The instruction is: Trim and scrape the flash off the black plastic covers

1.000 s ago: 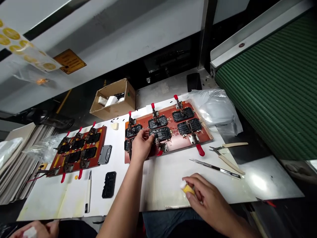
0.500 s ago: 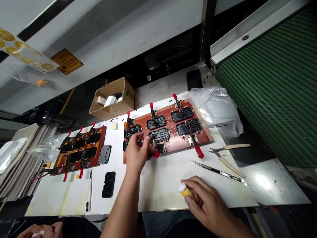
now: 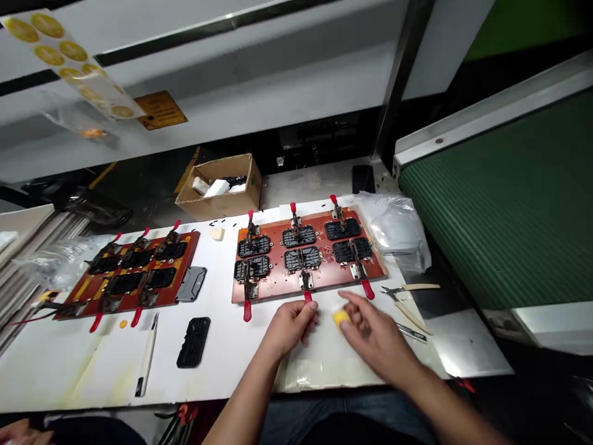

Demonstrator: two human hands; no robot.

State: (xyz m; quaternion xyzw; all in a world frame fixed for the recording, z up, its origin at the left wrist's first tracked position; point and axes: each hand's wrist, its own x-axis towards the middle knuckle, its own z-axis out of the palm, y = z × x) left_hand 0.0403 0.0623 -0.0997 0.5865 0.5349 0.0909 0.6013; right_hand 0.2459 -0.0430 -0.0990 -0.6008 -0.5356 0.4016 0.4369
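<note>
My left hand [image 3: 291, 326] is closed around the red handle of the middle front toggle clamp [image 3: 306, 282], at the near edge of the reddish-brown fixture board [image 3: 278, 285]. That clamp's arm lies over a black plastic part [image 3: 302, 258]. Other black ribbed parts sit in two rows on the board, each under a red-handled clamp. Just to the right, my right hand [image 3: 377, 337] holds a small yellow bottle [image 3: 341, 317] with a pale top, somewhat blurred, between thumb and fingers above the white table covering.
Nippers [image 3: 405, 296] and a knife [image 3: 411, 332] lie at right. At left are a second clamp board [image 3: 178, 281], a loose black part [image 3: 193, 342], a grey cover [image 3: 192, 284] and a white-handled knife [image 3: 147, 358]. Behind stand a cardboard box [image 3: 222, 207] and a plastic bag [image 3: 398, 232].
My left hand has moved from above the board's left part down to the middle clamp's handle and closed on it. My right hand, still holding the bottle, is closer to the board. The view has shifted.
</note>
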